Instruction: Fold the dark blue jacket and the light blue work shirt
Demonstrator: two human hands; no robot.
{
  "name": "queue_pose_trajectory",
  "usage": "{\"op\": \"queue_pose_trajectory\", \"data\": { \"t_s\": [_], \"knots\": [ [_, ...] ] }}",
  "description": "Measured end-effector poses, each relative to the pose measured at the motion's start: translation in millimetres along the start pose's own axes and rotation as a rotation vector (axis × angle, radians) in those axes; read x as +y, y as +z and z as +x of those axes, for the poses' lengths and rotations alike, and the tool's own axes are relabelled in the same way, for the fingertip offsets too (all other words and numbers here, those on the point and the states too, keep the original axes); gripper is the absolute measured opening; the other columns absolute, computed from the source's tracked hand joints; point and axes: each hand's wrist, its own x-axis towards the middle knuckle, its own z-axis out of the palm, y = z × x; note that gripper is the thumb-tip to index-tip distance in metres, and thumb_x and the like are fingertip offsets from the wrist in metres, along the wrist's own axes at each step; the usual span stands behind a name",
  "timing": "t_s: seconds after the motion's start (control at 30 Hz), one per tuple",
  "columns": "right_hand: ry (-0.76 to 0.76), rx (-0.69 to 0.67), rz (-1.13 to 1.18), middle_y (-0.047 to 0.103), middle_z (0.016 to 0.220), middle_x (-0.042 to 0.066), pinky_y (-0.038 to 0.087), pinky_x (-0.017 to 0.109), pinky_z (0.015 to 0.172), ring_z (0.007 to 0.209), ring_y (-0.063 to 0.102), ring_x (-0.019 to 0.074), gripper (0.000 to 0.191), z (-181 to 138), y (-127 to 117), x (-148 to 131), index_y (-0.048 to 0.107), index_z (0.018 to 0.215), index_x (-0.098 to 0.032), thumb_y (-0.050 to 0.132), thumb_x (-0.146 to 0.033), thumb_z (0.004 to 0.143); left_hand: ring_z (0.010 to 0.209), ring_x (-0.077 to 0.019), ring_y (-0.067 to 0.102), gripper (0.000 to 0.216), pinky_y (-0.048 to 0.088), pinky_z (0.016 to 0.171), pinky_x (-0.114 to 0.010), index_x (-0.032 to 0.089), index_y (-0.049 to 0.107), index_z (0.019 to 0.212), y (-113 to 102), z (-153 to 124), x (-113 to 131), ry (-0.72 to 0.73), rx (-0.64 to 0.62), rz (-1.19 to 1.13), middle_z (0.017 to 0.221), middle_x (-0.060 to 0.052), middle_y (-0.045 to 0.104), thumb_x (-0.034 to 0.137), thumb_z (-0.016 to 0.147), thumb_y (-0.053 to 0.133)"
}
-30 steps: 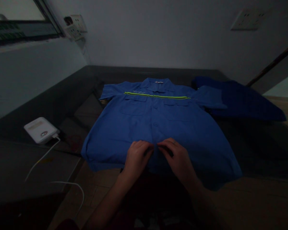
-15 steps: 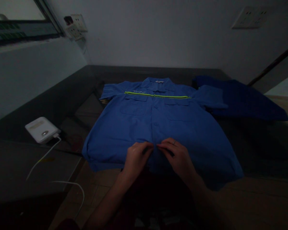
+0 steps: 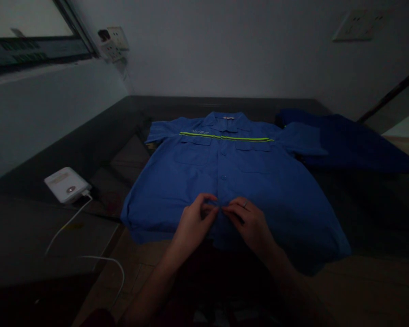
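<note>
A blue short-sleeved work shirt (image 3: 197,177) lies spread front side up, its collar toward the wall and a yellow-green stripe across the chest. Low on its front placket, my left hand (image 3: 196,220) pinches the shirt's edge between thumb and fingers. Right beside it, my right hand (image 3: 250,220), with a ring on one finger, pinches the placket from the other side. The fingertips of both hands almost meet. Whatever button is between them is hidden by the fingers. Higher up the placket a button (image 3: 224,177) shows.
Darker blue folded cloth (image 3: 351,143) lies at the right, partly under the shirt's sleeve. At the left, a white box-shaped device (image 3: 67,185) has a white cable (image 3: 68,222) plugged in. The dark tabletop (image 3: 112,181) meets the wall, which carries sockets (image 3: 357,25).
My left fingers have lifted and spread a little at the placket, while the right hand keeps its pinch. The whole view has shifted slightly.
</note>
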Motion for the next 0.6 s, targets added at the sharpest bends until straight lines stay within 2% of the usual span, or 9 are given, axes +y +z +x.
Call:
{"op": "queue_pose_trajectory", "data": {
  "t_s": [0.13,0.4,0.6],
  "knots": [
    [-0.03,-0.001,-0.063,0.065,0.083,0.006,0.05,0.033,0.076,0.081,0.061,0.0187,0.023,-3,3,0,0.068,0.086,-0.02,0.047,-0.022,0.094,0.077,-0.0152,0.07,0.021,0.051,0.067,-0.023,0.021,0.055,0.101,3,1,0,0.008,0.024,0.003,0.079,0.001,0.072,0.019,0.081,0.061],
    [-0.061,0.018,-0.099,0.066,0.082,0.006,0.05,0.032,0.074,0.078,0.061,0.0182,0.023,-5,2,-2,0.069,0.087,-0.02,0.047,-0.022,0.094,0.074,-0.0132,0.066,0.015,0.049,0.069,-0.023,0.02,0.056,0.097,5,1,-9,0.105,0.06,0.039,0.077,0.002,0.068,0.015,0.083,0.057],
    [0.053,0.039,0.059,0.066,0.081,0.005,0.049,0.03,0.073,0.078,0.062,0.0179,0.015,1,1,-3,0.067,0.084,-0.021,0.055,-0.027,0.091,0.082,-0.0144,0.065,0.01,0.049,0.073,-0.025,0.02,0.054,0.093,9,1,-9,0.127,0.078,0.092,0.086,0.0,0.068,0.015,0.085,0.053]
  ]
}}
